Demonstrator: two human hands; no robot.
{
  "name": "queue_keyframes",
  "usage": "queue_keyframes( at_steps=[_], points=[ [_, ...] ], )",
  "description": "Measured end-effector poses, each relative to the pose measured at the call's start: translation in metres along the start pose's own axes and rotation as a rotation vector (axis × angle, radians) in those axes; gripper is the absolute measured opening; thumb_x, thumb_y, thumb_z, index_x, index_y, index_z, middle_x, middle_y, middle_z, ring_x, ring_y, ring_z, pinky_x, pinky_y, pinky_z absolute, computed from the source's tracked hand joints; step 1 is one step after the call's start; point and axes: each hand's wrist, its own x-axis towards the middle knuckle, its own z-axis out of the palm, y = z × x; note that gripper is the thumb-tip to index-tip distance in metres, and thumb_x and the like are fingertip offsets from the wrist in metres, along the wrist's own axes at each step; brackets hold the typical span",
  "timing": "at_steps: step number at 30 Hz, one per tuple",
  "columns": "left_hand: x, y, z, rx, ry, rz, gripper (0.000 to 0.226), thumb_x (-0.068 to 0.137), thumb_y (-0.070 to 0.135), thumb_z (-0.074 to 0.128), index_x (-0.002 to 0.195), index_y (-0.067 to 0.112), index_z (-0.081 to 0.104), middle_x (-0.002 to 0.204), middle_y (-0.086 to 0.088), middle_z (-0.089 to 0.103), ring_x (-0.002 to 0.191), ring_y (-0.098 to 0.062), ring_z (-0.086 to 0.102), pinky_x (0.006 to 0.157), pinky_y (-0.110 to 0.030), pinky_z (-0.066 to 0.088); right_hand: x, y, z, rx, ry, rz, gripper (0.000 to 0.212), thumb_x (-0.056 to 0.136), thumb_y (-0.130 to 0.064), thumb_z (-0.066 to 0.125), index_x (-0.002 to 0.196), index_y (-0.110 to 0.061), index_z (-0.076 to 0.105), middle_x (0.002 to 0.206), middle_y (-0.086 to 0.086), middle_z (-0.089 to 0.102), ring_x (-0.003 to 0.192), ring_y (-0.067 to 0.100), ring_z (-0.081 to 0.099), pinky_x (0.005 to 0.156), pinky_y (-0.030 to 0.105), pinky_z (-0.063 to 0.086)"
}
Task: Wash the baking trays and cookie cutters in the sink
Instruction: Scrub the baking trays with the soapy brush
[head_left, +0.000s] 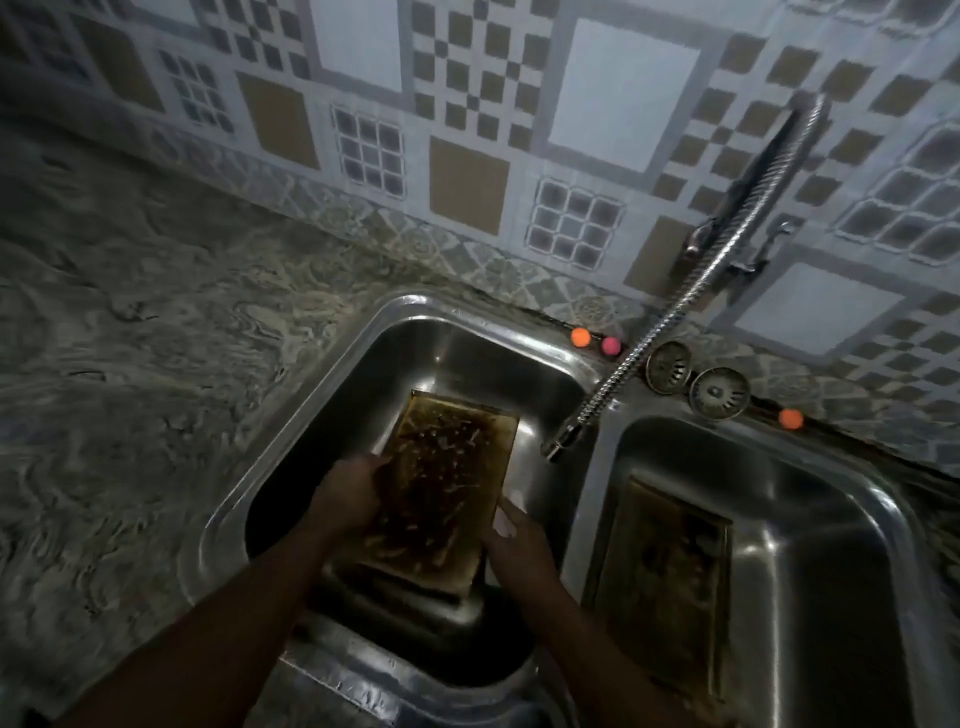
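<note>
Head view: our left hand (347, 496) and right hand (517, 543) gripped the grimy baking tray (441, 483) by its side edges, so it sat between them in the left sink basin (467, 358); a second tray (665, 577) lay in the right basin (831, 493).

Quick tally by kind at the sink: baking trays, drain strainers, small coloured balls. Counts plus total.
Baking trays: 2 clearly seen; the dark shape under the held one cannot be told
Drain strainers: 2
Small balls: 3 (2 orange, 1 pink)
Total: 7
</note>
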Motion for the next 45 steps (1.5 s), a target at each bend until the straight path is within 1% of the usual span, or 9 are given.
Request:
queue_keyframes(
  at_steps=[4,6,11,17,23,28,32,37,45],
  points=[
    [0.012,-0.021,0.013,0.079,-0.061,0.054,0.036,0.091,0.023,0.056,0.126,0.024,0.064,0.117,-0.003,0.068,0.104,-0.022,0.067,0.088,-0.036,0.055,0.014,0.013,0.011,0.091,-0.063,0.262,0.060,0.088,-0.039,0.069,0.142,-0.031,0.045,0.141,0.000,0.051,0.101,0.006,0.059,0.066,0.011,0.047],
    [0.018,-0.024,0.018,0.101,-0.078,0.062,0.040,0.093,0.020,0.053,0.132,0.023,0.060,0.124,-0.004,0.065,0.108,-0.022,0.065,0.092,-0.035,0.054,0.019,0.023,0.018,0.089,-0.031,0.277,0.056,0.087,-0.040,0.070,0.138,-0.033,0.049,0.143,-0.001,0.050,0.113,0.012,0.057,0.072,0.013,0.049],
    [0.036,-0.029,0.032,0.110,-0.081,0.032,0.032,0.095,0.024,0.053,0.125,0.024,0.064,0.119,-0.006,0.066,0.103,-0.025,0.066,0.088,-0.037,0.055,0.041,0.029,0.023,0.119,0.011,0.287,0.035,0.088,-0.029,0.070,0.121,-0.035,0.058,0.110,-0.008,0.067,0.087,0.001,0.065,0.073,0.017,0.054],
    [0.039,-0.031,0.042,0.149,-0.068,0.029,0.035,0.085,0.021,0.068,0.120,0.022,0.065,0.117,-0.007,0.064,0.101,-0.028,0.066,0.086,-0.039,0.055,0.046,0.035,0.022,0.067,0.028,0.244,0.029,0.092,-0.033,0.065,0.120,-0.032,0.057,0.094,-0.032,0.046,0.075,-0.012,0.046,0.067,0.002,0.040],
    [0.046,-0.041,0.047,0.251,-0.137,0.032,0.062,0.070,0.019,0.078,0.128,0.025,0.058,0.117,-0.006,0.057,0.098,-0.028,0.066,0.084,-0.040,0.056,0.041,0.041,0.030,-0.058,0.126,0.224,0.054,0.090,-0.033,0.066,0.139,-0.023,0.048,0.143,0.001,0.048,0.122,0.014,0.047,0.100,0.024,0.036],
    [0.043,-0.038,0.049,0.214,-0.154,-0.025,0.058,0.081,0.020,0.066,0.135,0.031,0.051,0.133,-0.006,0.049,0.112,-0.030,0.061,0.089,-0.047,0.054,0.039,0.034,0.026,-0.118,0.244,0.086,0.053,0.091,-0.021,0.061,0.141,-0.020,0.045,0.141,0.002,0.045,0.129,0.017,0.044,0.099,0.019,0.031],
    [0.035,-0.038,0.045,0.162,-0.045,-0.059,0.043,0.087,0.041,0.056,0.129,0.034,0.054,0.145,-0.002,0.039,0.121,-0.030,0.053,0.093,-0.049,0.051,0.040,0.015,0.024,-0.113,0.255,-0.070,0.044,0.095,-0.011,0.054,0.138,-0.021,0.047,0.126,-0.010,0.045,0.115,-0.001,0.040,0.083,-0.007,0.025],
    [0.023,0.006,0.042,0.104,0.078,0.097,0.043,0.083,0.039,0.060,0.124,0.027,0.060,0.119,-0.005,0.061,0.107,-0.026,0.061,0.091,-0.038,0.052,0.032,-0.009,0.001,-0.066,0.434,-0.240,0.043,0.095,-0.008,0.051,0.137,-0.018,0.049,0.136,-0.007,0.049,0.124,0.003,0.042,0.096,0.001,0.026],
    [-0.031,0.151,0.063,-0.034,0.117,0.326,0.043,0.085,0.035,0.066,0.126,0.024,0.061,0.124,-0.005,0.063,0.106,-0.027,0.063,0.089,-0.036,0.053,-0.014,-0.003,-0.119,-0.047,0.681,-0.296,0.036,0.094,-0.003,0.050,0.129,-0.012,0.058,0.136,0.004,0.056,0.122,0.015,0.051,0.094,0.008,0.029]
  ],
)
